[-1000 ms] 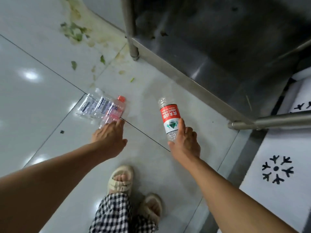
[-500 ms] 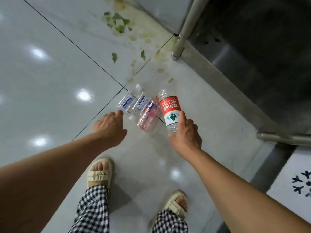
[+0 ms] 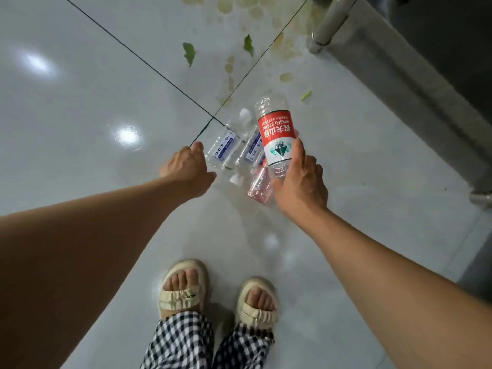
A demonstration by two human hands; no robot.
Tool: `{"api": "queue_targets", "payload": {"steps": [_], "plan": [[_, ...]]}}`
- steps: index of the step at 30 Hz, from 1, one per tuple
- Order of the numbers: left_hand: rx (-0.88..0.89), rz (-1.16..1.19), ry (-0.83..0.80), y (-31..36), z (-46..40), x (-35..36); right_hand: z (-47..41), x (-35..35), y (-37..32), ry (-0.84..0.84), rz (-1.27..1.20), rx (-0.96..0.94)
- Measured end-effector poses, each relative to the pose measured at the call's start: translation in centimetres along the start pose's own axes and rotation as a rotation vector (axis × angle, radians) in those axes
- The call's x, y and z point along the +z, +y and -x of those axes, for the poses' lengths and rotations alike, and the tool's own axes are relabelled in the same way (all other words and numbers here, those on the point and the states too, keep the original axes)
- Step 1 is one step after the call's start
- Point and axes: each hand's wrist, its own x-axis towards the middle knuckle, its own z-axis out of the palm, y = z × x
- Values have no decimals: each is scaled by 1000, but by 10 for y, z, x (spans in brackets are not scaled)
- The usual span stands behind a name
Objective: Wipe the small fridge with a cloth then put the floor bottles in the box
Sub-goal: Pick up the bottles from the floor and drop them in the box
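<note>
My right hand (image 3: 298, 182) grips the lower part of a clear bottle with a red and white label (image 3: 275, 131), held above the floor with its open neck pointing away. Below it lie three bottles on the tiles: two clear ones with blue labels (image 3: 225, 147) (image 3: 253, 149) and a pinkish one (image 3: 259, 186). My left hand (image 3: 187, 169) is just left of the nearest blue-label bottle, fingers curled and holding nothing I can see. The box and the fridge are out of view.
A steel table leg (image 3: 330, 25) and the edge of a low steel shelf (image 3: 415, 102) run along the upper right. Green leaf scraps (image 3: 189, 53) and pale stains lie on the glossy tiles. My sandalled feet (image 3: 183, 288) stand below the bottles.
The view has shifted so the bottles sit closer to the middle. My right hand has carried the red-label bottle over the pile. My left hand has come up beside the blue-label bottle.
</note>
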Motion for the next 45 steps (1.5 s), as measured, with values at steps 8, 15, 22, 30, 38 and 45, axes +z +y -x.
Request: {"api": "queue_targets", "payload": {"steps": [8,15,22,30,38,45], "plan": [[30,66,47,18,-63,46,-37,39,5,41,-96,-42],[-60,87,126,23,-77,61,-42,47,13,2,-83,-22],[-118,67,125,18,-62,45,-32,27,14,18,-50,-36],[-57,30,169,21,40,-48,28,-67,-9,-30,-45,-30],[70,-42,235,80,175,-188,111,-233,-37,-11,-4,-95],[187,-66,313,128,297,-292,194,-367,-45,25,-6,-100]]}}
